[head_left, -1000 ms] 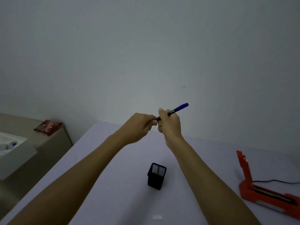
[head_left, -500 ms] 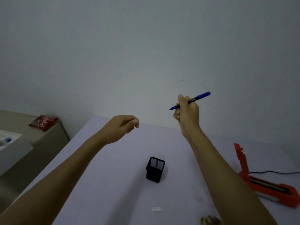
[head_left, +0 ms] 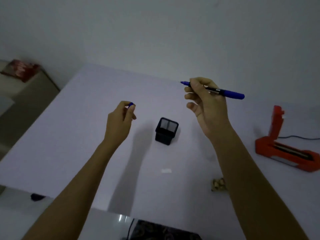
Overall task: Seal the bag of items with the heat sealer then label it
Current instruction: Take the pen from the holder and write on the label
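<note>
My right hand (head_left: 206,104) grips a blue marker (head_left: 225,92) above the white table, its uncapped tip pointing left. My left hand (head_left: 120,120) pinches the marker's small blue cap (head_left: 131,104) between thumb and fingers. A red heat sealer (head_left: 284,149) with its arm raised stands at the right edge of the table. A small white label (head_left: 166,170) lies flat in front of the black pen holder. Part of the bag of items (head_left: 218,184) shows just left of my right forearm, mostly hidden.
A black mesh pen holder (head_left: 166,131) stands mid-table between my hands. The sealer's black cord (head_left: 297,137) runs off to the right. A red packet (head_left: 20,69) lies on a low cabinet at far left. A dark patterned object (head_left: 164,231) sits below the table's near edge.
The hands pulled apart, the cap coming off in my left hand and the marker staying in my right. The view has tilted down toward the table, and both hands are lower.
</note>
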